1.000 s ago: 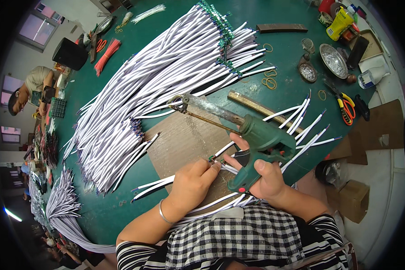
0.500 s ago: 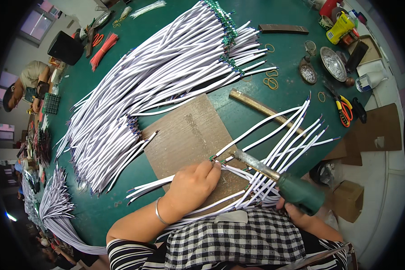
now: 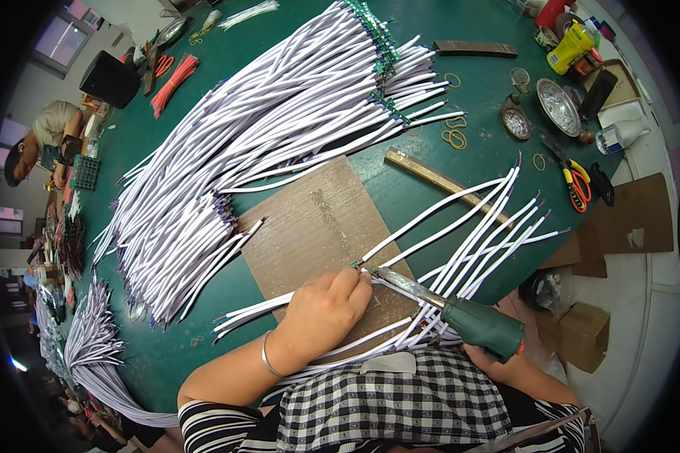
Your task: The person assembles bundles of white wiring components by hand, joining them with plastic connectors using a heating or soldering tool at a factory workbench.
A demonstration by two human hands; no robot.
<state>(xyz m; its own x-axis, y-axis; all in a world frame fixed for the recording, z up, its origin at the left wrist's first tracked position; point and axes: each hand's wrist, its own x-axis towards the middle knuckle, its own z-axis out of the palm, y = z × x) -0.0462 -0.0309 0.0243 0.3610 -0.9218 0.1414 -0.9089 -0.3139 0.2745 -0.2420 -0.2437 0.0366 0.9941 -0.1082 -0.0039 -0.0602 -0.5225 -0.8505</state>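
My left hand (image 3: 326, 311) is closed in a pinch at the joined ends of some white cables (image 3: 440, 202), where a tiny green circuit board (image 3: 357, 264) peeks out past the fingertips. In my right hand (image 3: 497, 367) is a green-bodied soldering gun (image 3: 482, 329), gripped from below, with part of the hand hidden behind its body. The metal barrel slants up and left, and its tip is right beside my left fingertips; whether it touches a board I cannot tell. Under the barrel several more white cables cross one another and run toward my checkered apron (image 3: 389, 404).
A brown board (image 3: 295, 219) lies under the work. Beyond it spreads a large heap of white cables (image 3: 264, 106). To the right are a metal bar (image 3: 438, 180), a metal dish (image 3: 559, 107), pliers (image 3: 578, 185) and a yellow bottle (image 3: 570, 49). Another person (image 3: 53, 132) works at far left.
The soldering gun has moved left and slightly down, bringing its tip beside my left fingertips. My right hand moved with it, while my left hand stayed nearly still.
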